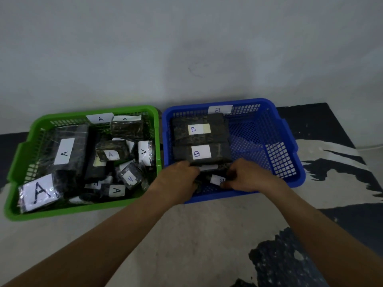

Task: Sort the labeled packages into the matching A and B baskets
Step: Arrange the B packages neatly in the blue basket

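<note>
The green basket (pixel 83 210) is filled with A packages (pixel 64 151). In the blue basket (pixel 290 141), large B packages (pixel 200 141) are stacked at its left side. A small B package (pixel 217 180) is pinched by the curled fingers of the left hand (pixel 180 177) and the right hand (pixel 246 177), close to the front wall. Room is left on the right side.

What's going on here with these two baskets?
A person is sorting dark wrapped packages by their letter labels. The green basket holds a heap of A packages. The blue basket has two larger B packages lying along its left side. The left hand and right hand reach into the blue basket's near side and hold a small B package there.
</note>
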